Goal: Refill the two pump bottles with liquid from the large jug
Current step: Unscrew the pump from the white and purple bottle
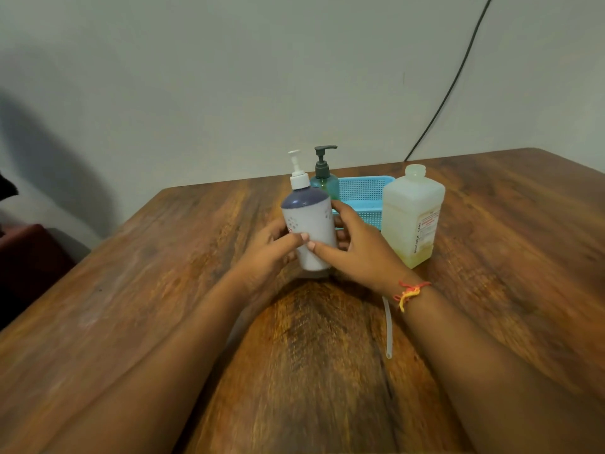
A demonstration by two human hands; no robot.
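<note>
Two pump bottles, one jug [412, 217], one basket [366, 194], one loose tube [388, 329] and one cable [451, 83] appear, all but the cable on a wooden table [131, 290].

White bottle [309, 231]: white pump fitted, dark shoulder, pale body with small dots and a red mark too small to read. It stands slightly tilted at table centre, clasped from both sides. The left hand [271, 247] wraps its 9 o'clock side, thumb across the front; the right hand [357, 247] wraps its 3 o'clock side, thumb also in front, the two thumb tips nearly meeting. Its contents cannot be seen through the opaque wall.

Green bottle [324, 181]: translucent teal, dark pump fitted, standing just behind the white bottle at its 1 o'clock, against the basket's left end. Its fill level cannot be told.

Jug: translucent, square-sided, uncapped, at 3 o'clock of the white bottle and close beside the right hand. A shallow layer of yellowish liquid lies at its bottom. Its label carries red and dark print, blurred; the vertical lettering is not legible.

Basket: light blue, perforated, behind the right hand; contents hidden.

Tube: clear, lying at 5 o'clock, beside the right wrist, which bears an orange-yellow thread band [411, 291].

Cable: dark, running up the wall at 1 o'clock.
</note>
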